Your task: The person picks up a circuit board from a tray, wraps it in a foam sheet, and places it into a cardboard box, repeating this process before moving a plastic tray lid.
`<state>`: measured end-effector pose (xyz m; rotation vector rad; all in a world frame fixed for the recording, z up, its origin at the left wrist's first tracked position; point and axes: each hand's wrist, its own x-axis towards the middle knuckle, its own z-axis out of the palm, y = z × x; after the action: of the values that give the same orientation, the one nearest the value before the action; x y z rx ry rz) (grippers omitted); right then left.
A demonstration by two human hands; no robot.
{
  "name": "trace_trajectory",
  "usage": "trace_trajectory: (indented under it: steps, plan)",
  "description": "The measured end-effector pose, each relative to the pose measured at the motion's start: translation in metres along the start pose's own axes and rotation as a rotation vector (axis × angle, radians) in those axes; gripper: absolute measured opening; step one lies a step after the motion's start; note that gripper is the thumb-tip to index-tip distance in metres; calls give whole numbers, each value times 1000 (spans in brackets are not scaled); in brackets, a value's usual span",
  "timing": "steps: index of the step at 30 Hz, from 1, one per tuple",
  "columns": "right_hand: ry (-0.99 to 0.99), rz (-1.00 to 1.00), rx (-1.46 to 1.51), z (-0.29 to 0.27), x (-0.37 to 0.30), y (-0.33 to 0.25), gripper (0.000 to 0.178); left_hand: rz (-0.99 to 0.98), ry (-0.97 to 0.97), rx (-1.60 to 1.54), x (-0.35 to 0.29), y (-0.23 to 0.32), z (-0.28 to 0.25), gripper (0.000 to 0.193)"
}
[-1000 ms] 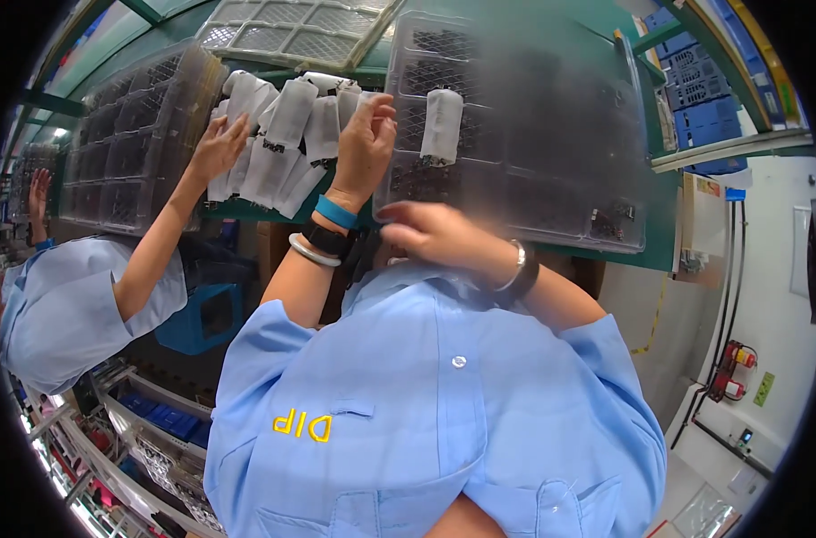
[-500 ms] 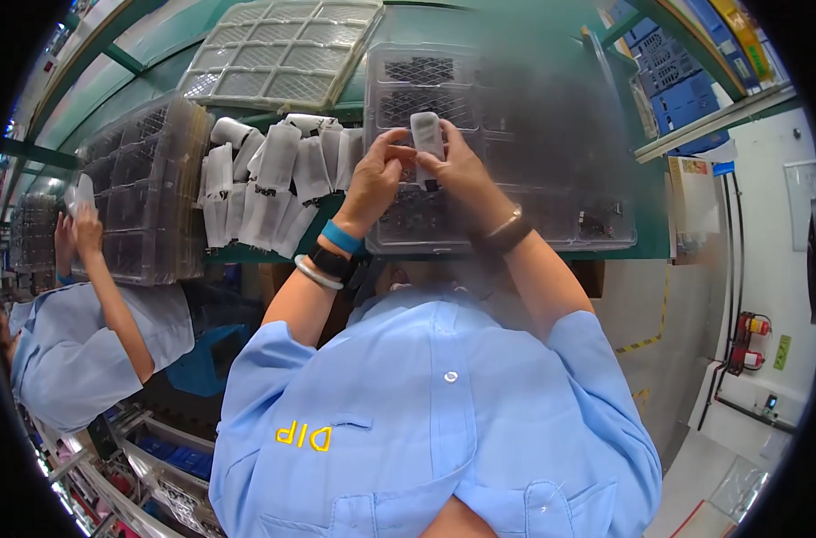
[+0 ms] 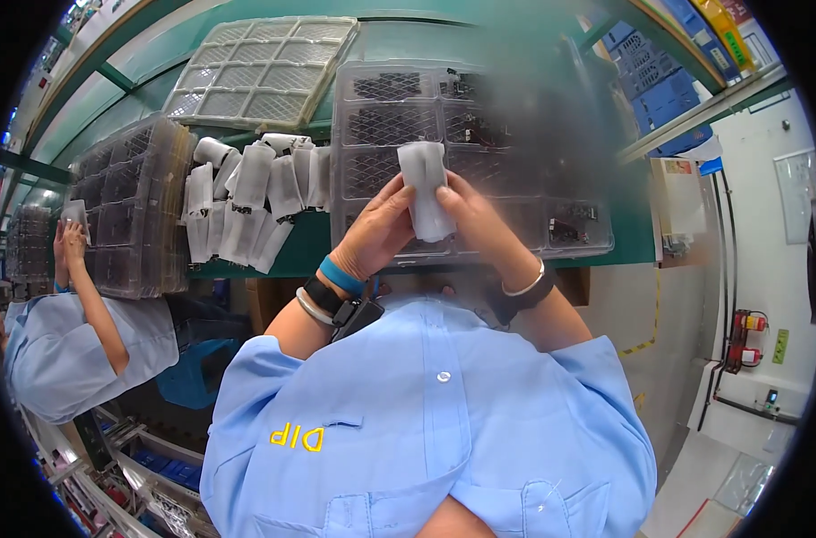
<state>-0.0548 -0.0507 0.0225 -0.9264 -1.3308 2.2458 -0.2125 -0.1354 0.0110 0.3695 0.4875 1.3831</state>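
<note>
White packet (image 3: pixel 425 202) between our two hands: we grip it with the left hand (image 3: pixel 376 233) on its left side and the right hand (image 3: pixel 481 222) on its right, above the divided tray (image 3: pixel 381 146). On the tabletop (image 3: pixel 307 240), at nine o'clock from it, sits a heap of white packets (image 3: pixel 251 184); a pale latticed tray (image 3: pixel 264 72) lies at ten o'clock.

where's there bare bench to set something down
A small patch of green bench shows between the white pouches and the compartment tray; another lies behind that tray, right of the pale tray. Pouches and stacked trays crowd the left. Back right is too blurred to judge.
</note>
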Motion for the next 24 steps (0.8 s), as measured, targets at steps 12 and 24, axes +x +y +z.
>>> trace_trajectory:
  steps: [12, 24]
  plan:
    - [249, -635, -1133, -46, -65, -31, 45, 57, 318, 103, 16, -44, 26, 44]
    - [-61, -543, -1069, -82, -70, -32, 42, 245, 513, 413, 24, -79, 62, 56]
